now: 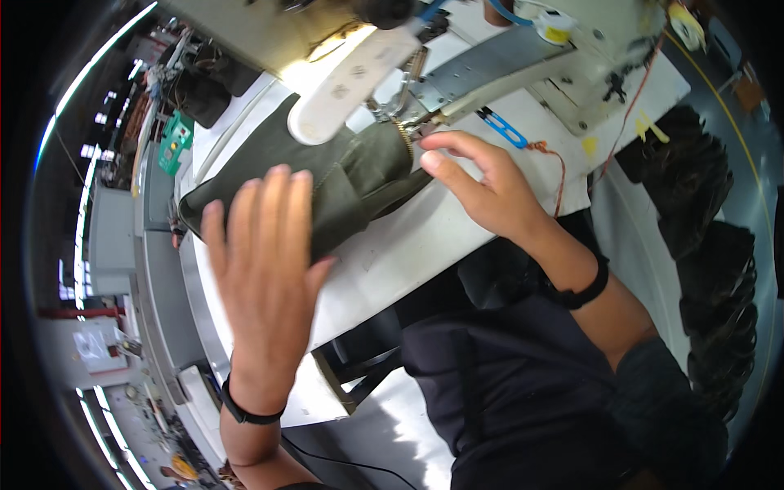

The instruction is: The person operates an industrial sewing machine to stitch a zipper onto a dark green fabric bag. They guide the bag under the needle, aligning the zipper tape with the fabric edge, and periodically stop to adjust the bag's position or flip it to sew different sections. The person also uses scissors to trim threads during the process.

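- Two hands work on one dark green fabric (pixel 351 184) that lies on the white desk (pixel 425 245).
- The left hand (pixel 265 269) is flat, fingers spread, on the left part of the fabric.
- The fabric's zipper (pixel 404 139) end sits under the sewing machine (pixel 490 57).
- The right hand (pixel 482 184) has fingers loosely spread, fingertips touching the fabric near the zipper.
- Blue scissors (pixel 505 128) lie just beyond the right hand.

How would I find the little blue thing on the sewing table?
Start at the white sewing table and find the right hand beside the dark green fabric. Just above its fingers lie blue thread snips, the only bright blue tool there, with an orange cord tied on.
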`<state>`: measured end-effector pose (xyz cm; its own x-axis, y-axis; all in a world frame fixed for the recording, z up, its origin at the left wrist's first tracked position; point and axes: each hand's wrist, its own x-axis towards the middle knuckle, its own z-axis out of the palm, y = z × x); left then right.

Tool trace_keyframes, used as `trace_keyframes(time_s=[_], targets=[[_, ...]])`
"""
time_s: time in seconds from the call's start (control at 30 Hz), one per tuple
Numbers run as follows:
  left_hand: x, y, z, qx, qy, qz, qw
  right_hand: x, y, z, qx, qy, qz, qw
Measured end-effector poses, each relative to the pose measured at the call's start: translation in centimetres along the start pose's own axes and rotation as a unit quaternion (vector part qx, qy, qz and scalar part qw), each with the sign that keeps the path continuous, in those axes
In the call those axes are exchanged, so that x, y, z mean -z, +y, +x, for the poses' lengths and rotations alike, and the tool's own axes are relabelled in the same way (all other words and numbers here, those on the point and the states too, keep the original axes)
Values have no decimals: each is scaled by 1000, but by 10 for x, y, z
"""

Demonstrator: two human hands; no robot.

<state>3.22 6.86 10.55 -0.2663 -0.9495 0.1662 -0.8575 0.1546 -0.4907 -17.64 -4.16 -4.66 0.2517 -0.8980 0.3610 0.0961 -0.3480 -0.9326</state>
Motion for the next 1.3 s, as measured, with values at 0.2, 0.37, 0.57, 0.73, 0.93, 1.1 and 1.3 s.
trace_keyframes(time_s=[0.2,0.37,0.57,0.73,0.93,1.1,1.3], targets=[[9,-59,-7,-34,79,-43,995,-3,6,17,-154,-199,112,961],[37,-115,48,49,-68,-265,961,17,-37,35,-350,-267,463,769],[-39,-142,56,46,-316,-397,861,-19,-36,15,-262,-172,432,846],[-56,-24,86,35,-136,-611,779,-25,-26,-4,-91,-28,99,991],[-68,-16,91,57,-187,-710,676,-35,-25,-8,-140,-25,152,978],[-62,-21,91,97,-217,-727,644,-20,-15,-9,-103,-86,53,990],[-82,-30,114,-5,-178,-681,710,137,-88,7,9,-2,-212,977]])
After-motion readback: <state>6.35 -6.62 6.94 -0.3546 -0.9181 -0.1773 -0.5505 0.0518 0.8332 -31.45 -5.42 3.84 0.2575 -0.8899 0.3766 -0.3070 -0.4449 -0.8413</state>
